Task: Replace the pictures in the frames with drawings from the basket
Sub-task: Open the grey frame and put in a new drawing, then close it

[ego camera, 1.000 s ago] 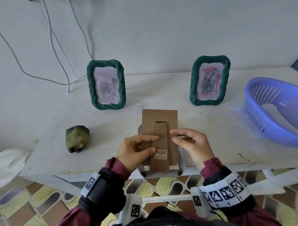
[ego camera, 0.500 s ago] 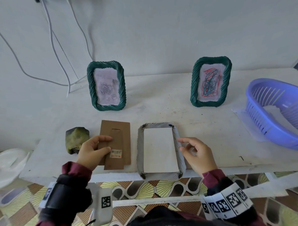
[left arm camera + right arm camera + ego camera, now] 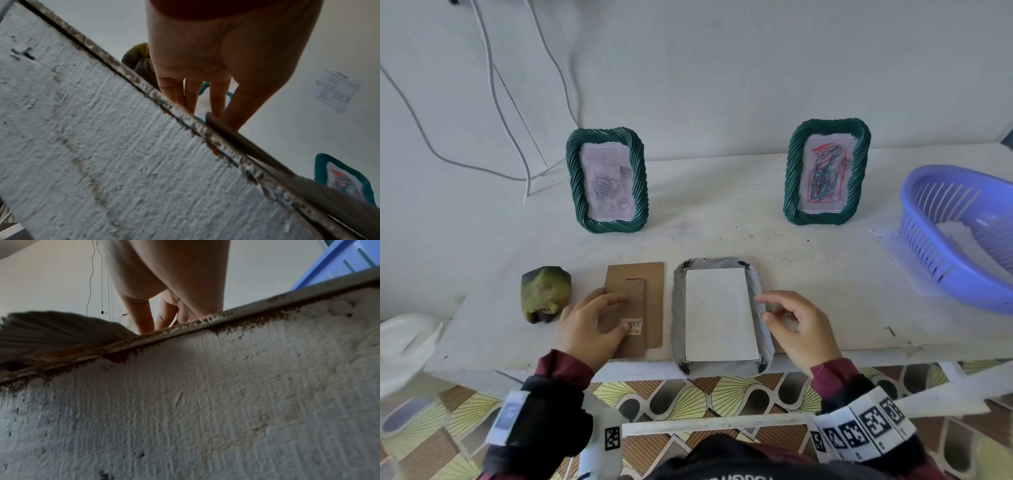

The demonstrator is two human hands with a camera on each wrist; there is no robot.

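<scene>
At nine o'clock on the white surface (image 3: 722, 222) sits a crumpled green-yellow lump (image 3: 545, 293), its make hard to tell. Just right of it lies a brown cardboard backing board (image 3: 650, 291) with a barcode sticker; the left hand (image 3: 589, 325) rests on it, fingers nearly straight, holding nothing. At centre, a grey ribbed picture frame (image 3: 717, 315) lies face down, a plain white sheet filling its back, its picture side hidden. The right hand (image 3: 796, 325) hovers at its three o'clock edge, fingers loosely curled, grip empty. At eleven o'clock stands a green twisted-rope frame with a pencilled rose drawing (image 3: 606, 180); at one o'clock, its twin with a red-and-blue scribble (image 3: 827, 171). At three o'clock a purple slatted plastic basket (image 3: 941, 246) is cut off by the picture's edge, white paper inside.
</scene>
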